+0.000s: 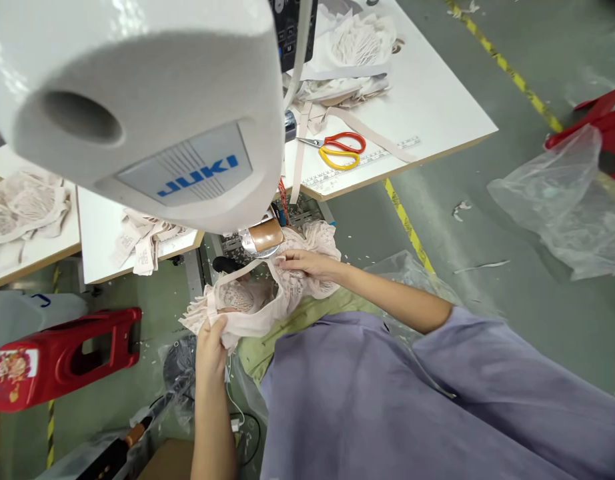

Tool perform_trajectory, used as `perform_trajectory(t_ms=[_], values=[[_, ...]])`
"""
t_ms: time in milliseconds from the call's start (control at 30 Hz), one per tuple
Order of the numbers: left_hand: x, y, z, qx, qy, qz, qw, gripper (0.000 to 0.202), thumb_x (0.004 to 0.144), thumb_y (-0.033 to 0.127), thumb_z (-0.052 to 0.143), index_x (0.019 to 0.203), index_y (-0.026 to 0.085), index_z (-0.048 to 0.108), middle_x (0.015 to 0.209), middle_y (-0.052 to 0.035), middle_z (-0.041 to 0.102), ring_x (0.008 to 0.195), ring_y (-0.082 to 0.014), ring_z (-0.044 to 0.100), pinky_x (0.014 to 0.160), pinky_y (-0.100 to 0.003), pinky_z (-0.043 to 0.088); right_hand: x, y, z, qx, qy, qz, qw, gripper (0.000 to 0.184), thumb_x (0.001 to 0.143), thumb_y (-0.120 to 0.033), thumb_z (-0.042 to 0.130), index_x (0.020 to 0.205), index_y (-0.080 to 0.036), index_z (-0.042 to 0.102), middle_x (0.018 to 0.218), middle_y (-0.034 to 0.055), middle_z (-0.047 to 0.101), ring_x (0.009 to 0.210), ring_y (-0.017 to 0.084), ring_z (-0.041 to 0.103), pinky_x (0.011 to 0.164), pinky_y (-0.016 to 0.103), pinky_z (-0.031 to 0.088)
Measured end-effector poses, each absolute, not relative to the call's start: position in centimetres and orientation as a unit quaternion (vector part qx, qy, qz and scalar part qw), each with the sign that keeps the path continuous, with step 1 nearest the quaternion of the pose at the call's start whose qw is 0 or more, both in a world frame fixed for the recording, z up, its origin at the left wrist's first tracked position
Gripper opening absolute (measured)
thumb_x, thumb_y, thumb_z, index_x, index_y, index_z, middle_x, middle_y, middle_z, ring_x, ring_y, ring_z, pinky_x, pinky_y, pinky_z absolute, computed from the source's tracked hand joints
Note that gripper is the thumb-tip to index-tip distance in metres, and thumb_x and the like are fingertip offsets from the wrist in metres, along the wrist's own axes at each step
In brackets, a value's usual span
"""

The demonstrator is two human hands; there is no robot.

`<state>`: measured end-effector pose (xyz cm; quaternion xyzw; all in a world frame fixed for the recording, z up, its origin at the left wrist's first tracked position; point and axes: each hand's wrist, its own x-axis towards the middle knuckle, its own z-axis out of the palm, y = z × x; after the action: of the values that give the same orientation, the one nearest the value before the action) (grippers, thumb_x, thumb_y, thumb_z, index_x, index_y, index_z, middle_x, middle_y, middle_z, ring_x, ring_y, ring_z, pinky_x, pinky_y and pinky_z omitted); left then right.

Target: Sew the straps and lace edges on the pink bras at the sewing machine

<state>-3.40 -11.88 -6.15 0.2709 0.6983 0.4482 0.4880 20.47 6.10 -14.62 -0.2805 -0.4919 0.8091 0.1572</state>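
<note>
A pale pink lace bra (260,319) stretches between my two hands, under the head of a white JUKI sewing machine (197,120). My left hand (212,343) is closed on the bra's edge at the lower left, where a strap joins it. My right hand (307,262) pinches the bra's strap and lace close beside the machine's needle area, with the fingers pressed together. A strap (237,274) runs up from the left side toward the needle area. The needle itself is hidden behind a round metal and copper-coloured guard (263,237).
Scissors with red and yellow handles (341,150) lie by a ruler on the white table (437,100). More lace pieces (362,43) are piled behind them. Cut fabric strips (146,240) hang over the left table's edge. Red plastic stools (67,360) stand on the floor.
</note>
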Motion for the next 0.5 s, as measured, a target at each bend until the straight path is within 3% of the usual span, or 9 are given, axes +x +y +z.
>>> perform_trajectory(t_ms=[67,133,200,267,333,500], values=[[-3.8,-11.6,-6.6,0.325,0.794,0.340,0.386,0.041,0.076,0.052,0.074,0.094,0.015,0.070,0.098,-0.0126,0.070,0.097,-0.0310,0.065,0.081,-0.041,0.055,20.9,5.2,-13.5,-0.289,-0.483,0.799,0.211,0.042,0.083,-0.055,0.071,0.095,-0.015,0.067,0.086,0.0006,0.063,0.072,0.011,0.054,0.066,0.022,0.042],[-3.0,-10.9,-6.6,0.382,0.812,0.313,0.311,0.048,0.079,0.050,0.072,0.113,0.016,0.069,0.120,-0.0147,0.066,0.117,-0.0328,0.058,0.092,-0.041,0.051,21.3,4.2,-12.1,-0.288,-0.506,0.785,0.212,0.042,0.086,-0.055,0.069,0.096,-0.014,0.068,0.083,0.0008,0.063,0.072,0.012,0.054,0.066,0.023,0.042],[-1.3,-9.9,-6.3,0.419,0.754,0.345,0.371,0.047,0.089,0.050,0.062,0.126,0.020,0.064,0.135,-0.0132,0.060,0.128,-0.0303,0.052,0.102,-0.041,0.047,21.6,3.3,-10.6,-0.279,-0.549,0.762,0.203,0.040,0.089,-0.053,0.066,0.100,-0.014,0.070,0.084,0.0013,0.064,0.073,0.013,0.056,0.067,0.024,0.042],[0.6,-8.8,-6.0,0.421,0.659,0.380,0.494,0.044,0.095,0.050,0.055,0.127,0.021,0.064,0.133,-0.0125,0.062,0.125,-0.0282,0.056,0.103,-0.041,0.046,21.8,2.5,-9.1,-0.261,-0.603,0.723,0.214,0.035,0.092,-0.048,0.063,0.100,-0.015,0.072,0.088,0.0030,0.067,0.080,0.016,0.060,0.073,0.026,0.045],[2.3,-7.9,-5.7,0.411,0.604,0.409,0.547,0.042,0.094,0.049,0.058,0.123,0.021,0.066,0.124,-0.0131,0.066,0.118,-0.0280,0.061,0.101,-0.042,0.049,21.9,1.9,-8.0,-0.244,-0.651,0.679,0.235,0.029,0.094,-0.042,0.061,0.097,-0.016,0.073,0.092,0.0042,0.068,0.089,0.017,0.062,0.080,0.028,0.046],[3.7,-7.1,-5.4,0.458,0.594,0.447,0.488,0.022,0.088,0.039,0.070,0.102,0.022,0.073,0.116,-0.0100,0.063,0.118,-0.0257,0.057,0.104,-0.038,0.044,22.2,1.5,-7.1,-0.217,-0.696,0.634,0.256,0.022,0.095,-0.034,0.057,0.092,-0.017,0.071,0.091,0.0055,0.067,0.089,0.018,0.062,0.080,0.029,0.047]])
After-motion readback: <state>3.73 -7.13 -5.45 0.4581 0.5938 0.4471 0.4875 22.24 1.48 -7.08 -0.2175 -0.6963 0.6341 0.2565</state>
